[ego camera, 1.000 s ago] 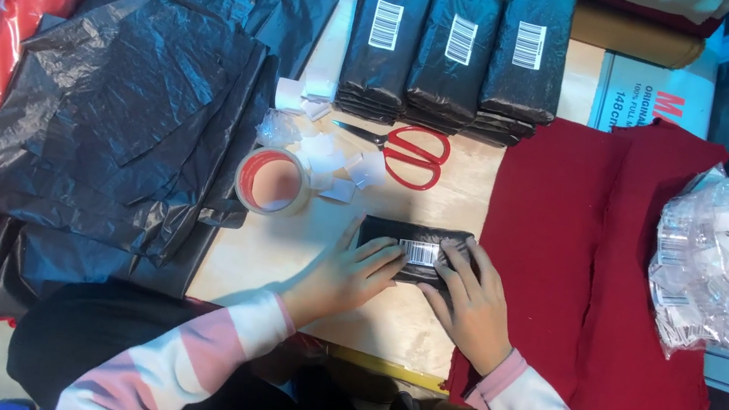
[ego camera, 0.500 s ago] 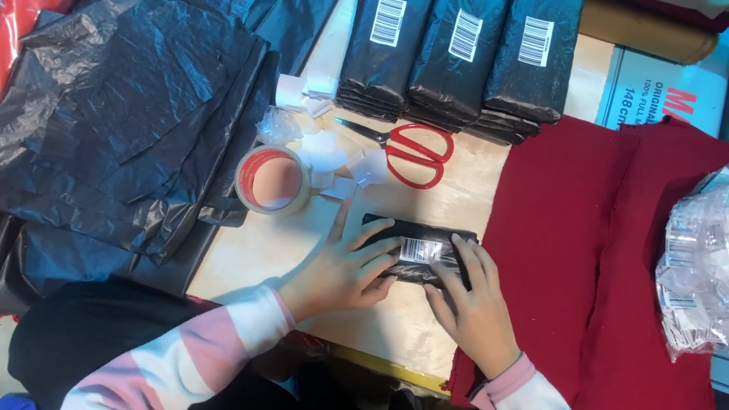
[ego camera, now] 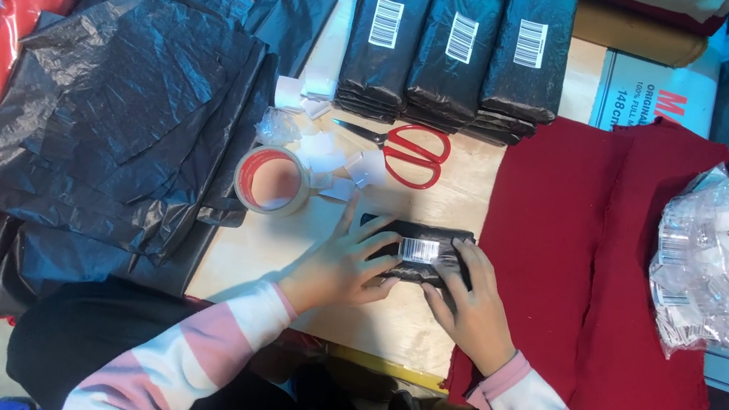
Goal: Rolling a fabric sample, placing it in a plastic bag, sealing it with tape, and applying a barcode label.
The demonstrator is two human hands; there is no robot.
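Both the left hand point(ego camera: 346, 261) and the right hand point(ego camera: 471, 300) press, fingers curled, apparently gripping the small black packet point(ego camera: 421, 251) between them; red scissors point(ego camera: 412, 152) lie beyond.

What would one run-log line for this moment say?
left hand: pressing black packet | right hand: pressing same packet | nearby: tape roll, red scissors

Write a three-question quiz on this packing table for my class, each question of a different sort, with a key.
1. True or false: the red scissors lie between the small black packet and the stacks of black packets.
2. What touches the small packet? A) left hand only B) right hand only C) both hands
3. The roll of tape lies on the packet's ____ side in the picture.

Key: 1 true; 2 C; 3 left
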